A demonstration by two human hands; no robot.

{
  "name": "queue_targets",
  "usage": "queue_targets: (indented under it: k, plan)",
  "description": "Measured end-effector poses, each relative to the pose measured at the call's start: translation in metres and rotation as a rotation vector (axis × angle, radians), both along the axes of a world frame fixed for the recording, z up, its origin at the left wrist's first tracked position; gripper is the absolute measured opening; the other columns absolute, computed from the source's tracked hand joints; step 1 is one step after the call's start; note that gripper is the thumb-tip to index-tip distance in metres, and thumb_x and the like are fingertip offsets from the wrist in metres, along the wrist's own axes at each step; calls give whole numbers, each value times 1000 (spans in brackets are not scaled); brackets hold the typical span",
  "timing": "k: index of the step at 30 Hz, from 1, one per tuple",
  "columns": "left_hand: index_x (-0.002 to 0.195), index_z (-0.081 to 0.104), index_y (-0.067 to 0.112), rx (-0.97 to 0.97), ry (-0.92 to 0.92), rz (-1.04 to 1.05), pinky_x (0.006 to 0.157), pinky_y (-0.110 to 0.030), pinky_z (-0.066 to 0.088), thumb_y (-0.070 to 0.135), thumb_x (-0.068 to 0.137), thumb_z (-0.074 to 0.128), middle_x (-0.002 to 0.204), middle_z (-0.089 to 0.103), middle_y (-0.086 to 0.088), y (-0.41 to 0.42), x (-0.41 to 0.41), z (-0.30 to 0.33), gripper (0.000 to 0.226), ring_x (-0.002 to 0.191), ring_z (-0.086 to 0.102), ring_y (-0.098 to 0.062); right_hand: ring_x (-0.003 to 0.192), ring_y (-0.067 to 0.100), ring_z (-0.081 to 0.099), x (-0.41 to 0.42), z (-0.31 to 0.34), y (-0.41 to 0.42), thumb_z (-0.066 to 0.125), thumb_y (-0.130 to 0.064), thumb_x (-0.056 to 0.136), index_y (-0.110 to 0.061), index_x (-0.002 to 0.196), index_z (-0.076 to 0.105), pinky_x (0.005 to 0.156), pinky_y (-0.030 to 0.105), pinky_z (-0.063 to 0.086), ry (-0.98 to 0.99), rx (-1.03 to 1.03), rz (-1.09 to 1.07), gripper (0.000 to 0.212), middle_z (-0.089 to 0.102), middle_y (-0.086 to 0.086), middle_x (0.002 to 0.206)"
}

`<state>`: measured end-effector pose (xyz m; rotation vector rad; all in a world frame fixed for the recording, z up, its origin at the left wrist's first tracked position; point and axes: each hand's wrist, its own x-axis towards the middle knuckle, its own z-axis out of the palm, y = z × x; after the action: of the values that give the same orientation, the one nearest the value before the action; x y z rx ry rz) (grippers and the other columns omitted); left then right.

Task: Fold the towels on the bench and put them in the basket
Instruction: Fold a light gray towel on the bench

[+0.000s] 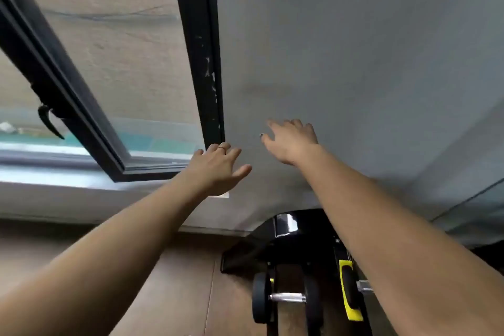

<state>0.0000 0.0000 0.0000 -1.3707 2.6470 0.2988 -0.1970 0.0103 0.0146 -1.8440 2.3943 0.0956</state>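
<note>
I see both arms stretched forward toward the grey wall (354, 49). Left hand (218, 169) has fingers spread and relaxed, holding nothing, a thin ring (221, 147) on one finger, just below the black window frame (201, 43). Right hand (293, 142) is also spread and empty, in front of the wall right of that frame. Dumbbells (286, 297) sit on the wooden floor (169, 281) below the hands. Towels, worktop, basket: none in view.
</note>
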Motion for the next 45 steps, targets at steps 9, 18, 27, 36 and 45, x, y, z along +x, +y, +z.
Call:
queue_targets:
  k: [9,18,27,36,45]
  plan:
    - [158,31,22,190,-68,247,118,-51,30,63,103,26,164,28,-10,69,121,-82,69,150,28,-30,149,37,29,130,-99,22,20,-54,107,-32,164,16,120,57,21,-22,292,298,62,36,12,162]
    - [159,30,27,374,4,605,118,-52,28,67,101,26,167,23,-4,163,292,-126,70,152,22,-26,148,36,32,320,-134,52,22,-59,105,-34,161,24,117,57,24,-10,339,582,61,40,9,160]
    - [154,37,24,351,28,977,112,-52,34,66,101,27,161,32,-7,260,477,-135,69,147,29,-30,137,34,44,559,-142,126,28,-57,106,-29,153,39,114,55,33,-14,328,934,56,51,9,147]
    - [147,42,21,313,168,1402,106,-54,42,64,101,29,152,39,-6,372,591,-130,64,141,35,-31,134,32,45,747,-132,199,28,-57,104,-28,150,42,106,50,34,23,295,1355,56,53,8,142]
    - [150,37,19,298,209,1835,100,-49,41,58,105,27,154,37,-9,471,625,-112,61,139,38,-33,134,35,46,865,-131,294,25,-55,106,-28,153,38,109,54,34,80,298,1789,56,51,10,148]
